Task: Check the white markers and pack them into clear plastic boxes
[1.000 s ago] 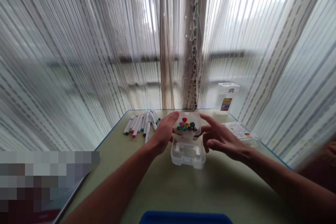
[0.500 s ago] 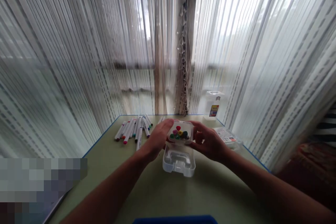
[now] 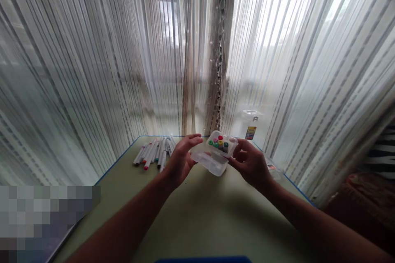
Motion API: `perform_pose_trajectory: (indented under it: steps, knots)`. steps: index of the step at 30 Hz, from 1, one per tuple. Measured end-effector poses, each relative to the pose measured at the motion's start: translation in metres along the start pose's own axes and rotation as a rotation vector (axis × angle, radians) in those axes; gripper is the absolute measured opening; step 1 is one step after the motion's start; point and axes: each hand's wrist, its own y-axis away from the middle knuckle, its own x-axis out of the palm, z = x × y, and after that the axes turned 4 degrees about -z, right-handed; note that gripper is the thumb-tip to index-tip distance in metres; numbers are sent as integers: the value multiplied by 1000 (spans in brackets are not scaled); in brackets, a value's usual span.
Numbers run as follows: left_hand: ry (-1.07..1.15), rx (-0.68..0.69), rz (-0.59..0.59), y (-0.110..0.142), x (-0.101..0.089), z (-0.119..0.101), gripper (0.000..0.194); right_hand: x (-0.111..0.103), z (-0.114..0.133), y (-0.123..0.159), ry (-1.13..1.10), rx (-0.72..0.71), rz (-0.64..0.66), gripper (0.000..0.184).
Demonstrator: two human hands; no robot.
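Observation:
A small clear plastic case (image 3: pixel 232 148) hangs tilted above the table, its lid (image 3: pixel 212 164) swung open toward me. Inside, several marker ends in red, pink, yellow and green stand close together. My right hand (image 3: pixel 251 160) grips the case by its right side, thumb below and fingers behind the wall. My left hand (image 3: pixel 182 158) is at the left of the case with fingers apart. Its lower fingers are close to the lid's left edge; whether they touch it I cannot tell.
Several loose white markers (image 3: pixel 151 152) lie at the back left of the green table (image 3: pixel 197 218). A clear container with a label (image 3: pixel 251 132) stands at the back right, near a flat clear package (image 3: pixel 273 168). A blue edge (image 3: pixel 203 259) shows at the bottom. Curtains hang behind.
My left hand has let go of the case and opened. The case has lifted and tilted in my right hand, its lid rising off the table with it.

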Motion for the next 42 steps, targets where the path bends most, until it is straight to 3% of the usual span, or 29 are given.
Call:
perform_pose_trajectory:
  steps: [9, 13, 19, 24, 32, 42]
  knots:
    - [49, 43, 114, -1, -1, 3, 56, -2, 2, -4, 32, 45, -74, 54]
    - [22, 52, 71, -2, -4, 5, 52, -1, 4, -3, 77, 13, -54, 53]
    - [37, 64, -49, -5, -8, 7, 47, 0, 12, -2, 177, -168, -51, 46]
    - [65, 70, -75, -6, -7, 7, 46, -1, 8, -3, 222, -239, -44, 42]
    - [102, 67, -59, -6, -7, 8, 46, 3, -5, -5, 167, -112, 91, 55]
    - [110, 92, -85, -9, -9, 8, 43, 1, -4, -5, 256, -106, 188, 47]
